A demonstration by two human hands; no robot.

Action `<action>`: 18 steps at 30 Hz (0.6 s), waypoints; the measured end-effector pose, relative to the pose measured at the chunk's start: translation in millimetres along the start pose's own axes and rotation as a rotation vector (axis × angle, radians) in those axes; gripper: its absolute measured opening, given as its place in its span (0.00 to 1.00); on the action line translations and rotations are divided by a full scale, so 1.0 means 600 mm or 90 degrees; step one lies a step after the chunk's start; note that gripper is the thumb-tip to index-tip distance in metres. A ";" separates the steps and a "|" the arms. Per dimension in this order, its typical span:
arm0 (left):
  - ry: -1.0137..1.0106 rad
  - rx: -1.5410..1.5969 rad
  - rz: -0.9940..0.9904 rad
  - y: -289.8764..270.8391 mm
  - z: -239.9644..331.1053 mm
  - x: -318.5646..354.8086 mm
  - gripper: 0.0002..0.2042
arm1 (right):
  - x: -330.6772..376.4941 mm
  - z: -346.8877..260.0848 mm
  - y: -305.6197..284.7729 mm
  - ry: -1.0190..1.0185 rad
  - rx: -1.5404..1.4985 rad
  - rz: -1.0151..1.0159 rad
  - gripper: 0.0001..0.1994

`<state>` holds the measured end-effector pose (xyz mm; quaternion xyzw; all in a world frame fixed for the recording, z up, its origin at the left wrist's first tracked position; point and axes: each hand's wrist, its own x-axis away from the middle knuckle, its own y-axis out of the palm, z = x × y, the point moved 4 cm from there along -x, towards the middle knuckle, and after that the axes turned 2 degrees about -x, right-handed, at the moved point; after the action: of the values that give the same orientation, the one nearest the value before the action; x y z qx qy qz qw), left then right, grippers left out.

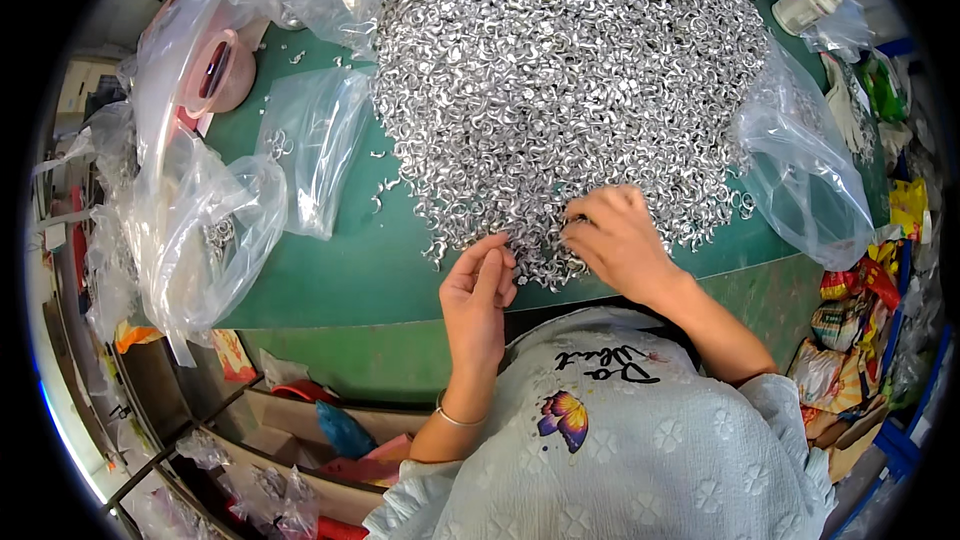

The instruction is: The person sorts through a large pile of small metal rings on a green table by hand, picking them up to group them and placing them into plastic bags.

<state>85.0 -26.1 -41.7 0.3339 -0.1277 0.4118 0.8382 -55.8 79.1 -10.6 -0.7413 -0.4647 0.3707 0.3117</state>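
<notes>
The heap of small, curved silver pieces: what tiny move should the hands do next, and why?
Perhaps the bare right hand should take a small pinch from the near edge of the silver heap, because it is bent over that edge, with the bare left hand close by.

You seem to be in a small-parts workshop: a great heap of silvery pieces spreads before your fingers on a green worktable, with plastic bags either side and stocked compartments below.
</notes>
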 end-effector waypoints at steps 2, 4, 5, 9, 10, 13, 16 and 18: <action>0.014 -0.045 -0.005 -0.002 -0.001 0.002 0.09 | -0.007 0.002 -0.021 0.056 -0.034 0.075 0.07; -0.009 -0.075 -0.026 0.006 -0.002 0.004 0.10 | 0.000 0.020 -0.022 0.214 -0.181 0.086 0.06; -0.020 -0.090 -0.038 0.011 -0.004 0.005 0.10 | 0.007 0.028 -0.021 0.293 -0.255 0.091 0.06; -0.045 -0.096 -0.081 0.025 -0.011 0.004 0.10 | 0.027 0.051 0.001 0.481 -0.666 0.122 0.05; -0.041 -0.107 -0.086 0.029 -0.011 0.004 0.10 | 0.027 0.049 -0.007 0.521 -0.695 0.097 0.05; -0.029 -0.130 -0.110 0.043 -0.009 0.004 0.11 | 0.032 0.047 -0.011 0.554 -0.742 0.058 0.05; -0.015 -0.137 -0.126 0.061 -0.005 0.001 0.11 | 0.032 0.032 -0.016 0.553 -0.772 0.028 0.04; -0.009 -0.142 -0.135 0.071 -0.005 -0.001 0.12 | 0.031 0.023 -0.018 0.521 -0.747 0.032 0.05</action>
<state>51.2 -5.8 -25.1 0.2534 -0.1427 0.3021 0.9078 -66.6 101.8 -14.0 -0.8769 -0.4160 -0.2410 0.0026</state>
